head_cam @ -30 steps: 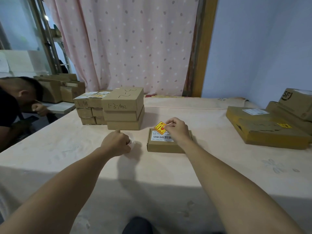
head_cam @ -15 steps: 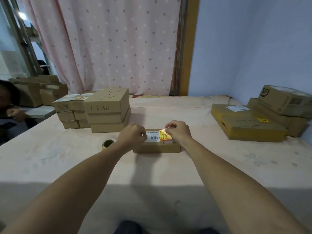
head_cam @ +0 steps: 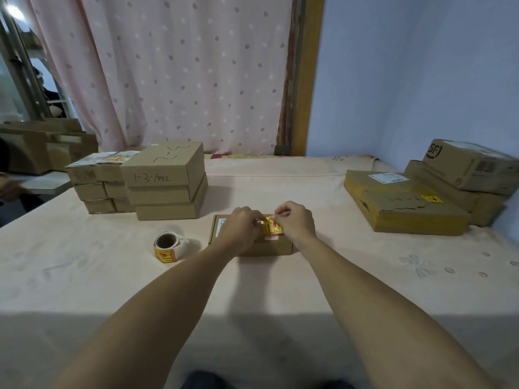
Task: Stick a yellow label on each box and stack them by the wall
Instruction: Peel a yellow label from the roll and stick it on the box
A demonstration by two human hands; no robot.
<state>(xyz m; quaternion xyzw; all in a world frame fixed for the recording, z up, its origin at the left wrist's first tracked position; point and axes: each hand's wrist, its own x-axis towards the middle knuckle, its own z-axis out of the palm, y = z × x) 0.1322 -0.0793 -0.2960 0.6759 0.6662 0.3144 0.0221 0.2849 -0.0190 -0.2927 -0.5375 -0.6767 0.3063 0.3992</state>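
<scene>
Leaning over the table (head_cam: 280, 290), the person has both hands down on a small box (head_cam: 271, 249) lying flat near its middle, and from the head camera, the only view there is, the labelling step looks to be in hand. The left hand (head_cam: 243, 227) has its fingers curled in against the left edge of the yellow label (head_cam: 271, 226), and the right hand (head_cam: 295, 220) pinches the label's upper right corner, so both seem to be holding the sticker as it goes onto the lid; whether it is fully pressed flat I cannot tell, since the knuckles hide part of it. The label roll (head_cam: 166, 247) stands on its side just left of the box, apart from either hand. Further back on the left sits a stack of brown boxes (head_cam: 165, 181), some already showing labels on top, and on the right larger cartons (head_cam: 404, 203) lie against the blue wall (head_cam: 421, 80). I'd judge the next move calls for smoothing the label down with the fingertips, then letting go and taking the box by its sides to carry it across to the pile by the wall.
</scene>
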